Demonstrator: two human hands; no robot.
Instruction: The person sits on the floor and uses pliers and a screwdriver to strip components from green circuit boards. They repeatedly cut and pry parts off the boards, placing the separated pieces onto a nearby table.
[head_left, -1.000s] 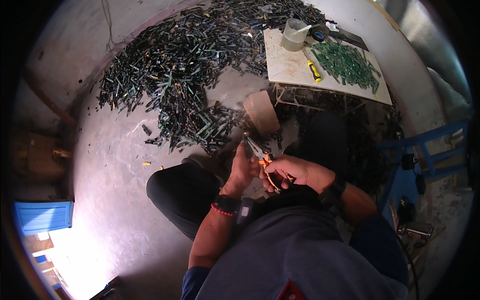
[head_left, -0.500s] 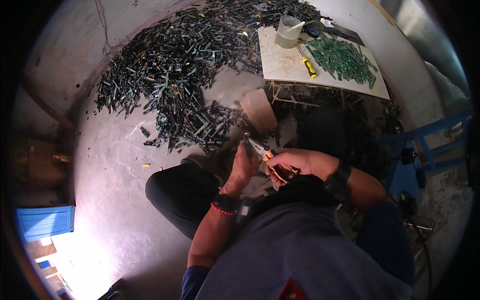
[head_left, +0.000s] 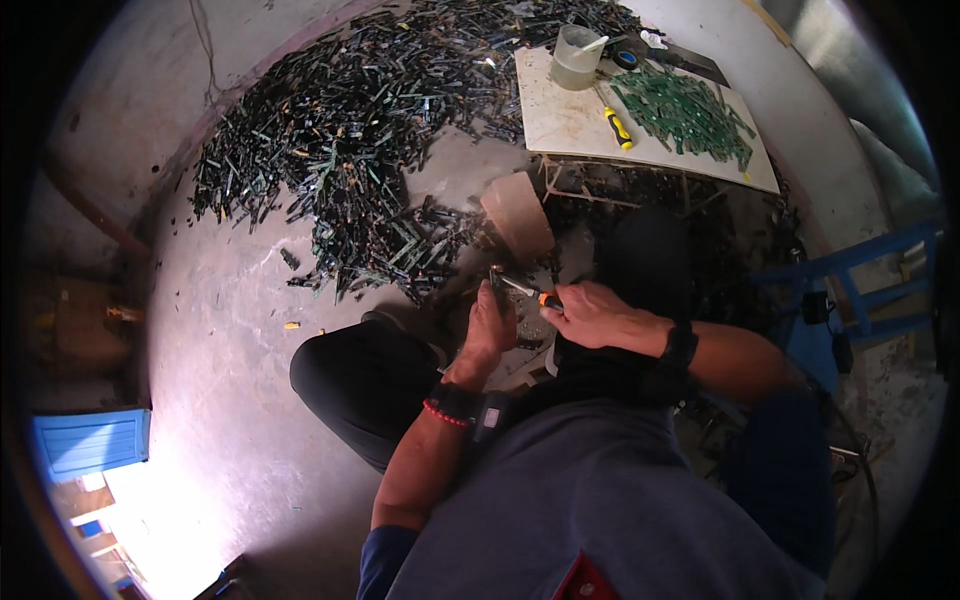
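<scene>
My right hand (head_left: pixel 598 316) is closed around the handles of a pair of orange-handled pliers (head_left: pixel 548 300). The metal jaws point left, to the top of a dark narrow strip (head_left: pixel 496 284). My left hand (head_left: pixel 490 328) grips that strip upright, thumb along it. Whether the jaws are clamped on the strip is too small to tell. Just beyond my hands stands a brown block (head_left: pixel 518 220), like a brick or cardboard piece.
A large heap of dark strips (head_left: pixel 370 150) covers the floor ahead and left. At the right, a low board table (head_left: pixel 560 125) bears green circuit-board strips (head_left: pixel 685 118), a yellow-black screwdriver (head_left: pixel 618 129), a plastic jug (head_left: pixel 576 62) and tape (head_left: pixel 625 60). A blue chair (head_left: pixel 850 275) stands right.
My right hand has turned and moved slightly right and up, with the pliers swung flatter and their handles now mostly covered. My left hand has barely moved.
</scene>
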